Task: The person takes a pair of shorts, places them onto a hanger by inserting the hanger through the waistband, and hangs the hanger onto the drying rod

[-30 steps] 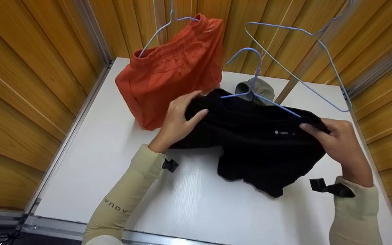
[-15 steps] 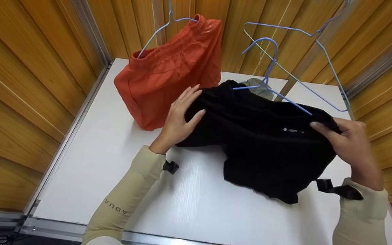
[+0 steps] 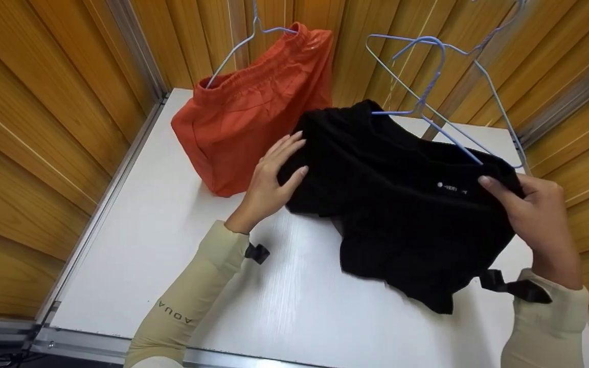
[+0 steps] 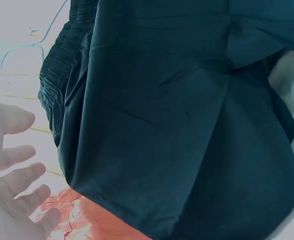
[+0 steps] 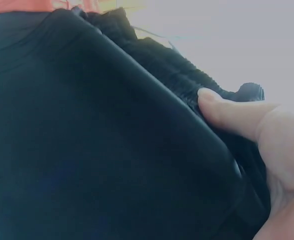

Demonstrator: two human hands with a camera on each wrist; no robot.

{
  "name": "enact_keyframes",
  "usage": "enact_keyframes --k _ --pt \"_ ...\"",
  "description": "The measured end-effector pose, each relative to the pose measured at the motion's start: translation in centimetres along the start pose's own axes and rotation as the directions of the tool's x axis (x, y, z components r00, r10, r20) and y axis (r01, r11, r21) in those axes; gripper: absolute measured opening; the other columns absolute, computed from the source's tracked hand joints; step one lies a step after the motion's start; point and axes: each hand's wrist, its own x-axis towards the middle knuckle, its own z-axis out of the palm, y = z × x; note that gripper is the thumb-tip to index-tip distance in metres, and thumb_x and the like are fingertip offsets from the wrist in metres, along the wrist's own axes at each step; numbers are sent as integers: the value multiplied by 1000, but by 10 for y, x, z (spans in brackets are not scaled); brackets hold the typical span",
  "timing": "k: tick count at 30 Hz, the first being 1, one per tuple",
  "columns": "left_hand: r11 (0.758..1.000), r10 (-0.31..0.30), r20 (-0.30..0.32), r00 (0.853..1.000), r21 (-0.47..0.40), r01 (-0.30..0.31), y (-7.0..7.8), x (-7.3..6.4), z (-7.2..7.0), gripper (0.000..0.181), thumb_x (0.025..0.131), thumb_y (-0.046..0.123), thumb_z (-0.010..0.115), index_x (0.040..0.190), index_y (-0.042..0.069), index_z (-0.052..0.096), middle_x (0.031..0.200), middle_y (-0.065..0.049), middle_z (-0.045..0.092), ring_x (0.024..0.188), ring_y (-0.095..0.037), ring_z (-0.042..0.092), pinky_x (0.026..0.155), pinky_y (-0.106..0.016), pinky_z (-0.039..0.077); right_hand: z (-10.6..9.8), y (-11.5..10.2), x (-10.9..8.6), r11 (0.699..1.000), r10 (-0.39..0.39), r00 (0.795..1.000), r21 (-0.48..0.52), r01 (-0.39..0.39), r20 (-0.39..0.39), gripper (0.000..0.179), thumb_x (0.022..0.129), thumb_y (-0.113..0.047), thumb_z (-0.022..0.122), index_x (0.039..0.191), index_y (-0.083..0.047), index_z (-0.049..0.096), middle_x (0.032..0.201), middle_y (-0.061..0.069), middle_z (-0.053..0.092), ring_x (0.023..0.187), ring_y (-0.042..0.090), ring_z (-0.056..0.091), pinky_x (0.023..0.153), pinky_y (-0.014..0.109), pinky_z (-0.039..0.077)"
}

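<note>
Black shorts (image 3: pixel 402 204) with a stretchy gathered waistband (image 5: pixel 172 70) hang tilted above the white table. A blue wire hanger (image 3: pixel 421 102) sits inside the waistband, its hook standing up free. My right hand (image 3: pixel 542 220) pinches the waistband's right end, thumb on the outside, next to small white lettering. My left hand (image 3: pixel 271 179) is at the left side of the shorts with its fingers spread and relaxed. In the left wrist view, a gap shows between the left fingers (image 4: pixel 24 172) and the cloth.
Orange shorts (image 3: pixel 258 107) hang on another wire hanger (image 3: pixel 233 51) at the back left. A bare wire hanger (image 3: pixel 499 97) hangs at the back right. Wood-panelled walls (image 3: pixel 28 128) enclose the white table (image 3: pixel 136 266) on the left, back and right.
The black shorts and their hanger have moved up and to the right with my right hand, and now cover the grey-green cloth item behind. My left hand has stayed nearly in place, its fingers straightening.
</note>
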Motion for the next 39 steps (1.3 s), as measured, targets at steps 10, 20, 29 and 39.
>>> enact_keyframes --k 10,20,29,39 --pt "999 -10 51 999 -40 12 -2 -6 2 37 96 22 60 131 9 60 146 -6 50 130 -15 49 109 -35 39 -1 -9 4 990 138 990 23 -139 37 20 90 -18 69 74 -7 67 58 -16 50 57 3 44 51 18 35" --pt "995 -73 115 991 -55 79 -3 -12 6 29 96 23 60 123 13 65 137 -3 58 127 -12 53 94 -30 50 0 -15 7 828 149 957 498 -257 247 13 95 -9 60 89 -6 71 75 -5 70 62 3 64 53 17 49" --pt "993 -80 226 971 -70 98 -4 -15 11 18 97 21 58 105 12 71 99 0 73 88 -9 64 77 -28 53 12 -31 4 755 26 947 614 -228 320 19 100 -9 49 109 1 64 90 3 71 72 11 69 60 22 54" --pt "990 -125 456 881 -6 144 -4 -19 14 18 98 25 56 100 15 71 89 6 73 82 -5 63 74 -25 50 30 -49 10 798 63 972 574 -185 226 14 98 -13 55 107 -6 64 90 -1 68 75 7 65 64 18 52"
